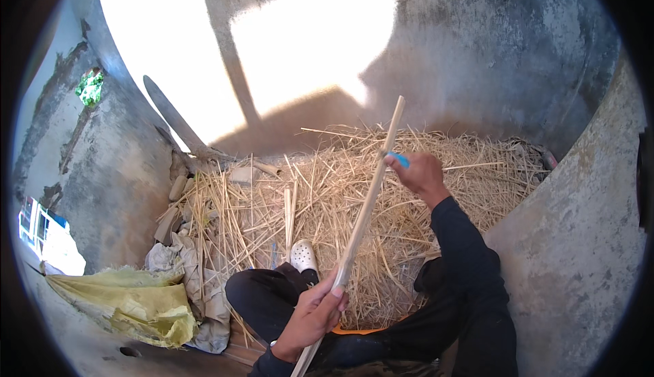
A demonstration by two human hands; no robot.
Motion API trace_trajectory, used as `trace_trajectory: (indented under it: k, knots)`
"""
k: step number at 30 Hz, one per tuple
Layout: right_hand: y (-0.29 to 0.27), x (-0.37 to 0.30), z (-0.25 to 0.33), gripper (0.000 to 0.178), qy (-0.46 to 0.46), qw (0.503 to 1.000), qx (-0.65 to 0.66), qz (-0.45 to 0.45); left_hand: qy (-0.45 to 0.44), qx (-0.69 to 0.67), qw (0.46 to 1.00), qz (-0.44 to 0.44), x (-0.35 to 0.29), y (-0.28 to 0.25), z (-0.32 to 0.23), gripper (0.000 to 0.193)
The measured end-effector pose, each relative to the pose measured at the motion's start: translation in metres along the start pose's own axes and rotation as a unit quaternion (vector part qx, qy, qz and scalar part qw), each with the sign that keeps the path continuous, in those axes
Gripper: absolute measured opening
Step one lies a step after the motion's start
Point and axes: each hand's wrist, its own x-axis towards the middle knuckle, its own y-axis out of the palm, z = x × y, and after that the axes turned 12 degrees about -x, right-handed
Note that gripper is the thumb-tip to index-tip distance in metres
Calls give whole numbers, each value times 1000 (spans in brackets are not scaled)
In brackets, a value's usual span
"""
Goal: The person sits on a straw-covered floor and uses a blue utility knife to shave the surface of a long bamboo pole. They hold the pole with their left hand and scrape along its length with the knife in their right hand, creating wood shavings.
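Note:
A long, pale bamboo strip (366, 213) runs slantwise from below my lap up toward the far wall. Around its lower part are wrapped the fingers of my left hand (316, 317), near my knee. Farther up, my right hand (420, 174) is closed on a small blue-handled tool (398, 159). The tool's working end meets the strip near its far end; its exact shape is too small to make out. My right arm is stretched forward in a dark sleeve.
A broad heap of thin bamboo shavings (470, 169) covers the floor ahead. Several split strips (290, 210) lie left of centre. A yellow sack (129, 302) sits at the left. My foot wears a white clog (303, 255). A concrete wall (477, 56) stands behind.

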Motion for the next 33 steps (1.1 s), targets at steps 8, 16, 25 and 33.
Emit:
trace_trajectory:
  k: [8, 16, 25, 33]
  knots:
    - [-4, 26, -88, 86, 132, 991, 13, 32, -40, -21, 999, 21, -9, 8, 16, 51]
    - [-33, -78, 80, 72, -194, 976, 63, 73, 31, -11, 999, -26, 15, -18, -5, 51]
    - [-13, -63, 60, 78, -142, 988, 47, 37, 18, 0, 999, -35, 6, -16, -5, 52]
    - [3, -45, 48, 79, -118, 987, 108, -1, 24, 5, 999, -28, 5, -17, -1, 52]
